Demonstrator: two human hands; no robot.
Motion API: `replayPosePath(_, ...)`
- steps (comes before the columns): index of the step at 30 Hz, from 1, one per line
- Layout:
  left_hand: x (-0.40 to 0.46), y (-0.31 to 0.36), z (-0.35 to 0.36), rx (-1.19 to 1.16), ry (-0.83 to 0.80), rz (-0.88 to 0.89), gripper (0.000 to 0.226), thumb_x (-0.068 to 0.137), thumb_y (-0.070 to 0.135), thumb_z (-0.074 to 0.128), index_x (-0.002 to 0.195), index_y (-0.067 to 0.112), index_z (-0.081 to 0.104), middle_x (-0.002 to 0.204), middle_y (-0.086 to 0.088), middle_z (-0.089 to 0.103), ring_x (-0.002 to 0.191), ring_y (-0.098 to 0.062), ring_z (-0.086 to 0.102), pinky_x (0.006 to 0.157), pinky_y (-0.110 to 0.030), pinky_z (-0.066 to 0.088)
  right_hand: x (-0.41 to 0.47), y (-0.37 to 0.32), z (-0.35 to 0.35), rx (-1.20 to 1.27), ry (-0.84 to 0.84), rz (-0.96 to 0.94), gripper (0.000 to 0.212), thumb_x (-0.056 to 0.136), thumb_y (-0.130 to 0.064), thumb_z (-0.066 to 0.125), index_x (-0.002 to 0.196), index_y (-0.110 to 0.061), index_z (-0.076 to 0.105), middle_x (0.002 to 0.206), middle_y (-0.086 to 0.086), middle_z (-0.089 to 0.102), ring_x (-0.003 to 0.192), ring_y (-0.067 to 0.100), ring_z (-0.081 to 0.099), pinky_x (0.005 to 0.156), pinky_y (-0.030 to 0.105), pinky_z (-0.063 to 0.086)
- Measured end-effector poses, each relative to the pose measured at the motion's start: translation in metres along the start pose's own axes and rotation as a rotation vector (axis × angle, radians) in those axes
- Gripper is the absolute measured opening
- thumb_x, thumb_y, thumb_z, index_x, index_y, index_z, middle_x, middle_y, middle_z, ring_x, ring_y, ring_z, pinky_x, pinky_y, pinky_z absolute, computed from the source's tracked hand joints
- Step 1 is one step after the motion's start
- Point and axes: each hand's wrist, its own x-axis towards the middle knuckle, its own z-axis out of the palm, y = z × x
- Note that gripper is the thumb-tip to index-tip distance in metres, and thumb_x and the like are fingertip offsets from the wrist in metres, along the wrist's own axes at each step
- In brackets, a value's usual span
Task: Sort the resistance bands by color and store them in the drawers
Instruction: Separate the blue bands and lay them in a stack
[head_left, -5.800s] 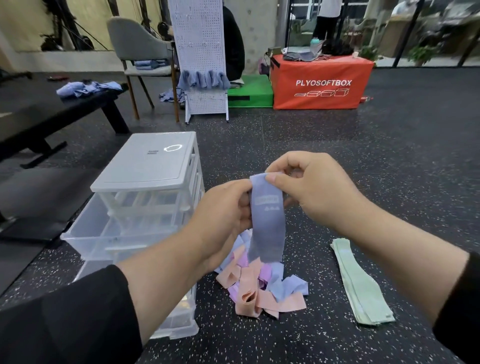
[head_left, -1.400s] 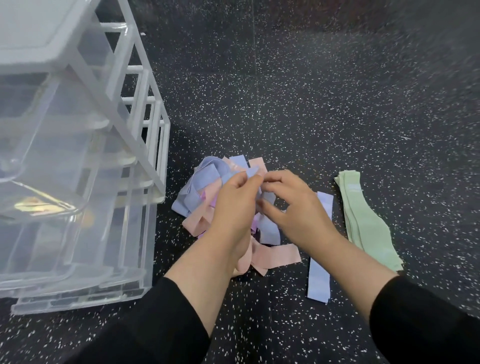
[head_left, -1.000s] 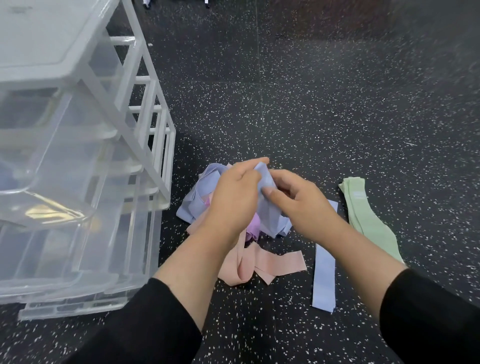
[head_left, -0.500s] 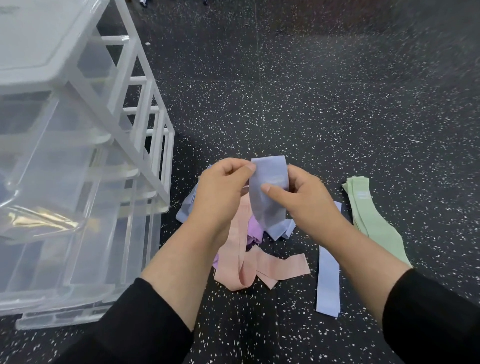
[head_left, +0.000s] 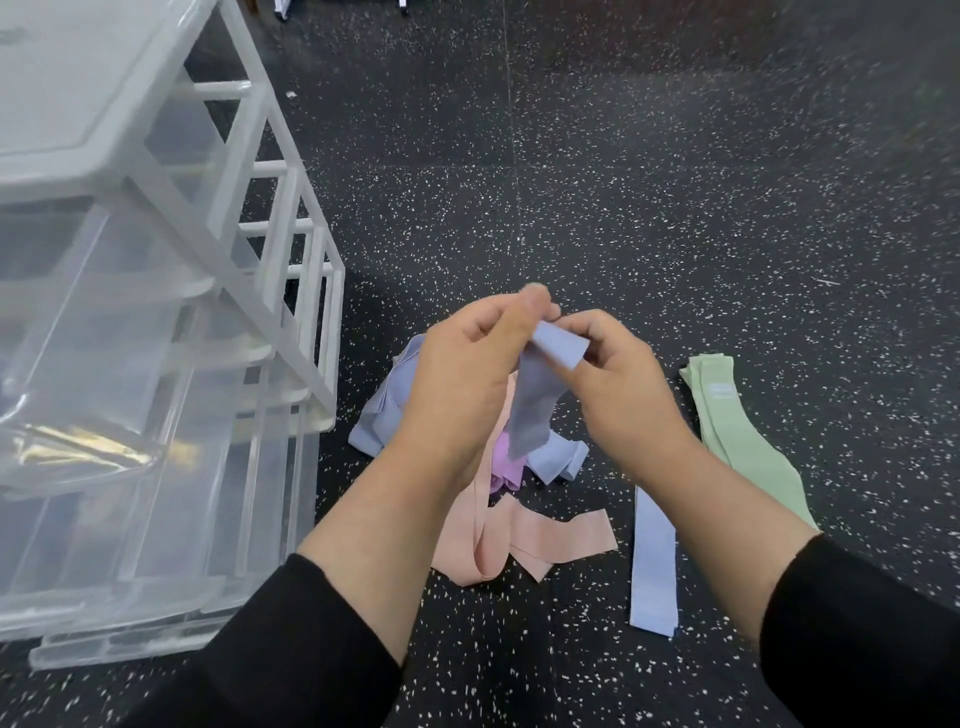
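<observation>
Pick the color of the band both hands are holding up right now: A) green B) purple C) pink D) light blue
D: the left hand and right hand pinch the top of a light blue band that hangs above the mixed pile; the green bands lie on the floor to the right.

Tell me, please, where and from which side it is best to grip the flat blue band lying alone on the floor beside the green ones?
Probably the near short end of the flat blue band, pinched from above. It lies straight and flat on the floor, its far part hidden under the right hand's forearm, while the near end lies free, apart from the green bands.
</observation>
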Motion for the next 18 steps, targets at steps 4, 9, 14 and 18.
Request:
replayPosePath(4,0.0,0.004,0.008,0.167,-0.005,0.063,0.015,0.094,0.017,0.071,0.108,0.015,0.076,0.104,-0.004,0.078,0.107,-0.026,0.07,0.098,-0.039,0.056,-0.002,-0.005,-0.007,-0.002,0.009,0.014,0.007,0.09,-0.028,0.073,0.096,-0.025,0.07,0.097,0.009,0.072,0.084,0.025,0.064,0.078,0.048,0.052)
replayPosePath(9,0.001,0.01,0.007,0.218,-0.186,0.11,0.037,0.088,0.024,0.069,0.125,0.019,0.07,0.116,0.001,0.075,0.116,-0.021,0.068,0.106,-0.042,0.051,-0.005,-0.014,-0.018,0.092,0.09,0.043,0.007,0.095,-0.022,0.069,0.088,-0.023,0.072,0.074,-0.003,0.069,0.067,0.007,0.055,0.063,0.025,0.044)
replayPosePath(14,0.003,0.014,0.011,0.269,-0.17,0.178,0.031,0.093,0.001,0.066,0.121,0.015,0.071,0.11,-0.002,0.077,0.101,-0.013,0.07,0.095,-0.032,0.056,-0.007,-0.021,-0.026,0.119,0.073,0.051,0.015,0.092,-0.028,0.071,0.094,-0.014,0.075,0.079,0.008,0.068,0.072,0.01,0.057,0.068,0.032,0.046)
replayPosePath(18,0.003,0.024,0.021,0.185,-0.05,0.165,0.017,0.095,0.01,0.064,0.083,0.016,0.075,0.085,-0.012,0.073,0.082,-0.023,0.065,0.088,-0.051,0.057,-0.016,-0.02,-0.029,0.156,0.005,0.057,0.032,0.086,-0.041,0.073,0.101,-0.013,0.074,0.101,0.018,0.073,0.082,0.016,0.064,0.077,0.041,0.051)
